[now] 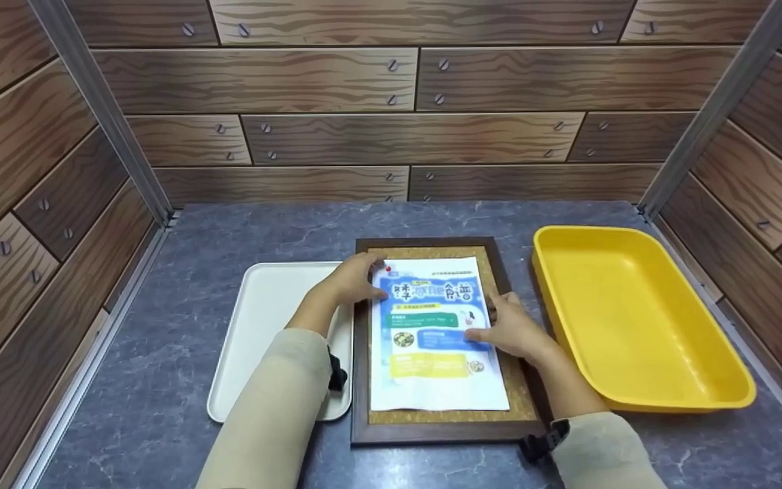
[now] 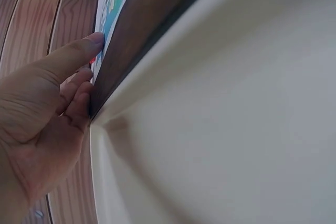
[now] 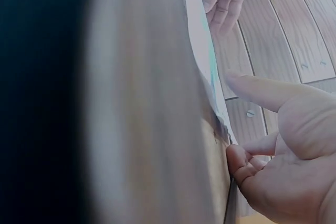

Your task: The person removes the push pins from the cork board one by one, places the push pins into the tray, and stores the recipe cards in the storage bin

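A printed paper sheet (image 1: 435,390) with blue, green and yellow blocks lies on a cork board (image 1: 432,417) in a dark brown wooden frame (image 1: 445,434). A red pushpin (image 1: 388,269) sits at the sheet's upper left corner. My left hand (image 1: 350,280) is at that corner; its thumb touches the sheet and its other fingers rest by the frame's left edge (image 2: 118,61). My right hand (image 1: 516,331) is at the sheet's right edge, thumb stretched out over the print. In the right wrist view, the right hand's (image 3: 294,166) other fingers bend beside the paper edge.
A white tray (image 1: 262,292) lies left of the board, partly beneath my left forearm. To the right stands a deep yellow plastic tub (image 1: 635,305). Wood-patterned panels (image 1: 330,78) enclose the dark marbled tabletop (image 1: 160,326) at the back and sides.
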Demonstrator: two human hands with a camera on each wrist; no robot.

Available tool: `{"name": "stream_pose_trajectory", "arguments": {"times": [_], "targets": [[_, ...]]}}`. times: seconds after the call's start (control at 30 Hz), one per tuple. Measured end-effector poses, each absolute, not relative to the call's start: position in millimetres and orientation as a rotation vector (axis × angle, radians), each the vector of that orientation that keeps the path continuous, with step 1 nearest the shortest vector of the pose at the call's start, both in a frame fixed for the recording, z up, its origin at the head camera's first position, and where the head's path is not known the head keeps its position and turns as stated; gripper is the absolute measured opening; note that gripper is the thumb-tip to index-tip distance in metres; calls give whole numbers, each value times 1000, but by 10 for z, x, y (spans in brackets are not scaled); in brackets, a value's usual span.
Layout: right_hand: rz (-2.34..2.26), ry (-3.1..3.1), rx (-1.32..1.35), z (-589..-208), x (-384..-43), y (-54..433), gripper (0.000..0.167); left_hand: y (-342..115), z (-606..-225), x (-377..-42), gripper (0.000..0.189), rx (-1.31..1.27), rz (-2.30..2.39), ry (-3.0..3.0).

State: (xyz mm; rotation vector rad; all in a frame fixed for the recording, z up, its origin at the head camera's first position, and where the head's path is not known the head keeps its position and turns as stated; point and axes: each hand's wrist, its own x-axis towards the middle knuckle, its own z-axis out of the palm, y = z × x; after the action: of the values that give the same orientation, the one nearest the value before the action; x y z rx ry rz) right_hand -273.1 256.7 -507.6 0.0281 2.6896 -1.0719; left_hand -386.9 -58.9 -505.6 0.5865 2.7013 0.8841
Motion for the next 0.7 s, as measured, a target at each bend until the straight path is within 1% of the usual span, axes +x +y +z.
{"name": "stream_pose_trajectory", "arguments": {"times": [0.27,0.7], "targets": [[-1105,2702,-16,-5117,-2752,2546,105,-604,-5054,-3927,77,567,937,2690],[-1236,2691,-56,-5153,-2733,2597,96,-614,-5081,-4014,74,673,1038,2563]]}}
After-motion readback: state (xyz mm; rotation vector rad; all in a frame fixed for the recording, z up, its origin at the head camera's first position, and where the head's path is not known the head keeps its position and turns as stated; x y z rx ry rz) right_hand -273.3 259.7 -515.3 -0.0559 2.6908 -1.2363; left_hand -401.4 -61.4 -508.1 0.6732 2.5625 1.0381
